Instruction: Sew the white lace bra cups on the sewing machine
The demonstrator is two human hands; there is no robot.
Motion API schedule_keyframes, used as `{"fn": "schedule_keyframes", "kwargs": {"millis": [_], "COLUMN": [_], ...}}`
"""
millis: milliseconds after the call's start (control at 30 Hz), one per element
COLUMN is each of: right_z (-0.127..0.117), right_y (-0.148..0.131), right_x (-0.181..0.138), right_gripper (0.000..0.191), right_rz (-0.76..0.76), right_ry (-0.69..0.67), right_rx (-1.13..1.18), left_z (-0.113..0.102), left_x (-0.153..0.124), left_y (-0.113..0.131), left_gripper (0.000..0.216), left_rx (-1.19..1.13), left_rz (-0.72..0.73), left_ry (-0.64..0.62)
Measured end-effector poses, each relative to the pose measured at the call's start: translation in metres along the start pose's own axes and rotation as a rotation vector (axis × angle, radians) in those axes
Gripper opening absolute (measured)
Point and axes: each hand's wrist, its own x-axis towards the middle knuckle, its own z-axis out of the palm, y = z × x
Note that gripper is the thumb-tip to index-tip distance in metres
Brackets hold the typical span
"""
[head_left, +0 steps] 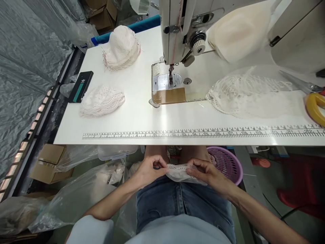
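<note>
Over my lap I hold a small piece of white lace fabric [177, 173] with a scalloped, holed upper edge. My left hand [152, 171] pinches its left end between thumb and fingertips. At the other end, my right hand [204, 173] grips the lace between thumb and fingers. Above my hands is the table edge, with the sewing machine [171, 34] beyond it. Its needle and presser foot [171, 76] stand over the metal needle plate [162, 82]. One stack of white lace pieces [103, 101] lies at the table's left, and a white cup-shaped pile [122, 47] sits behind it.
More white lace [236, 91] lies right of the needle, beside yellow-handled scissors [315, 105]. Cream cups [241, 30] rest behind it. A black and green case [81, 86] is at the left edge. A printed ruler [203, 133] runs along the front; a purple basket [235, 166] stands below.
</note>
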Motion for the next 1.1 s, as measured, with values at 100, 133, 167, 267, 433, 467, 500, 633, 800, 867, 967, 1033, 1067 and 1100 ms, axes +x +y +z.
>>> {"fn": "schedule_keyframes", "kwargs": {"millis": [100, 133, 167, 267, 433, 467, 500, 633, 800, 867, 967, 1033, 1067, 1100], "right_z": [-0.001, -0.001, -0.001, -0.001, 0.0, 0.001, 0.001, 0.001, 0.008, 0.012, 0.016, 0.017, 0.017, 0.016], "right_y": [-0.003, -0.004, -0.005, -0.007, -0.009, -0.01, -0.011, -0.014, -0.016, -0.015, -0.016, -0.017, -0.018, -0.018], "right_x": [0.001, 0.001, 0.001, 0.003, 0.006, 0.006, 0.006, 0.007, 0.007, 0.007, 0.009, 0.01, 0.01, 0.011], "right_gripper": [0.031, 0.031, 0.031, 0.032, 0.03, 0.029, 0.029, 0.027, 0.025, 0.024, 0.025, 0.027, 0.027, 0.028], "right_rz": [0.012, 0.016, 0.019, 0.03, 0.039, 0.039, 0.041, 0.054, 0.037, 0.027, 0.009, 0.003, 0.002, 0.001], "right_ry": [-0.017, -0.03, -0.046, -0.119, -0.271, -0.296, -0.319, -0.402, -0.453, -0.415, -0.375, -0.374, -0.383, -0.393], "right_rx": [-0.012, -0.018, -0.023, -0.022, 0.02, 0.027, 0.034, 0.051, 0.024, -0.03, -0.099, -0.131, -0.143, -0.153], "left_z": [-0.003, -0.004, -0.006, -0.012, -0.022, -0.023, -0.024, -0.025, -0.026, -0.027, -0.029, -0.031, -0.031, -0.032], "left_x": [0.001, 0.001, 0.001, 0.0, -0.002, -0.002, -0.002, -0.001, -0.002, -0.003, -0.004, -0.005, -0.006, -0.006], "left_y": [0.006, 0.007, 0.008, 0.009, 0.012, 0.013, 0.013, 0.012, 0.008, 0.007, 0.005, 0.003, 0.002, 0.002], "left_gripper": [0.011, 0.018, 0.027, 0.051, 0.023, 0.017, 0.013, 0.014, 0.02, 0.018, 0.021, 0.024, 0.025, 0.026], "left_rx": [-0.056, -0.083, -0.109, -0.15, -0.157, -0.151, -0.152, -0.272, -0.314, -0.319, -0.339, -0.348, -0.35, -0.348], "left_rz": [-0.016, -0.026, -0.041, -0.149, -0.187, -0.156, -0.123, -0.088, -0.248, -0.278, -0.305, -0.312, -0.313, -0.311], "left_ry": [-0.025, -0.047, -0.071, -0.158, -0.404, -0.431, -0.447, -0.538, -0.494, -0.456, -0.435, -0.436, -0.437, -0.435]}}
